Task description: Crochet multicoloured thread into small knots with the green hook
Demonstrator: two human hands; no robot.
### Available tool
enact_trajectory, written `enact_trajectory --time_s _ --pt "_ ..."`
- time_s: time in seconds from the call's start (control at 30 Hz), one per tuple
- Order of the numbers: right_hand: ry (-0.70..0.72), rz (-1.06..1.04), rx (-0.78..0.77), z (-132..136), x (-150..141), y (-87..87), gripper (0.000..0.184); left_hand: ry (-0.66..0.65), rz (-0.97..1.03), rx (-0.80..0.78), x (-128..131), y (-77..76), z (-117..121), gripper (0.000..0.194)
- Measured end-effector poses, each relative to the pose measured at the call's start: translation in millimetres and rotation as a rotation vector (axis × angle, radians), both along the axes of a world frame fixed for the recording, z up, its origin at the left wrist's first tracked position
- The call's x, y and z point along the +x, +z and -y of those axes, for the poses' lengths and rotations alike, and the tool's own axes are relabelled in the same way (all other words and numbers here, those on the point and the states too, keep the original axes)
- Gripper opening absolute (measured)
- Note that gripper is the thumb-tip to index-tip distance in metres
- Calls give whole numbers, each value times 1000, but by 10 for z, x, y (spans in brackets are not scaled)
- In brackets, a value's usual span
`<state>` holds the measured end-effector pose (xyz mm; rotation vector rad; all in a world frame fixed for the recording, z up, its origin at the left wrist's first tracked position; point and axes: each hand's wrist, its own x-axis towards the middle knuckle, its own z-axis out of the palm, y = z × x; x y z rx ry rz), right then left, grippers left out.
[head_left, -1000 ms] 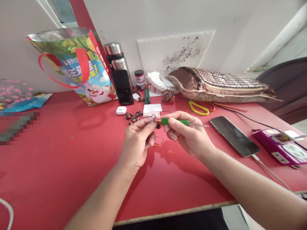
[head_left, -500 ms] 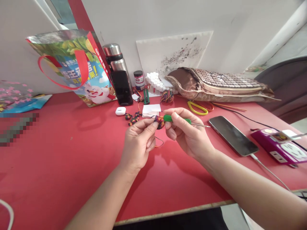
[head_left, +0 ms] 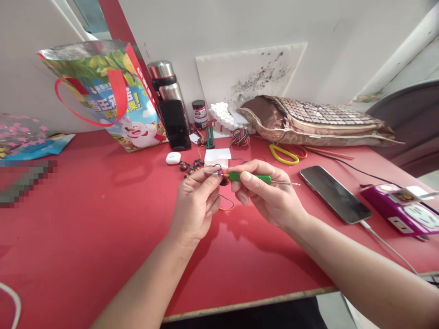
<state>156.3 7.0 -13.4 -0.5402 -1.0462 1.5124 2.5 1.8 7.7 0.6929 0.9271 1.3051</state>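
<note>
Between the fingertips of my left hand (head_left: 200,196) a small piece of multicoloured crochet (head_left: 225,178) is pinched. My right hand (head_left: 265,189) grips a crochet hook (head_left: 254,178) by its green handle, with one metal end pointing left at the crochet piece and the other sticking out to the right. A dark loop of yarn stands up by the left fingertips. Below the hands hangs a thin strand of yarn (head_left: 228,208). Behind my left hand lie more crocheted pieces (head_left: 194,167), partly hidden. Further back rests a multicoloured yarn ball (head_left: 239,136).
On the red table (head_left: 103,237) a white earbud case (head_left: 173,158) and white paper stack (head_left: 217,156) lie beyond my hands. A propped phone (head_left: 174,125), steel flask (head_left: 168,82) and shopping bag (head_left: 113,100) stand behind. At right are yellow-handled scissors (head_left: 284,155), a charging phone (head_left: 334,194) and purple power strip (head_left: 398,210).
The hook has moved left, and its tip now shows across the crochet piece by my left fingertips. The handle is turned closer to level, and more of it is visible.
</note>
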Motion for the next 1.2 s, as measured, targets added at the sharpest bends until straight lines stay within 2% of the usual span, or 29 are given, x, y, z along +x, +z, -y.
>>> enact_trajectory --time_s 0.13,0.27,0.47,0.73,1.07,1.2 --pt "-30 53 79 25 6 -48 9 -13 10 52 1 9 16 14" --pt "-41 52 90 43 -31 -70 12 -24 43 111 -2 18 35 27" --pt "-44 -27 13 46 -74 -8 15 38 74 85 11 36 15 26" --pt "-112 -17 -65 70 -101 15 22 142 73 34 61 26 21 24" --pt "-103 32 -15 37 -91 -39 20 98 121 5 40 51 24 30" --pt "-102 30 -21 29 -95 -56 18 110 121 38 50 36 17 18"
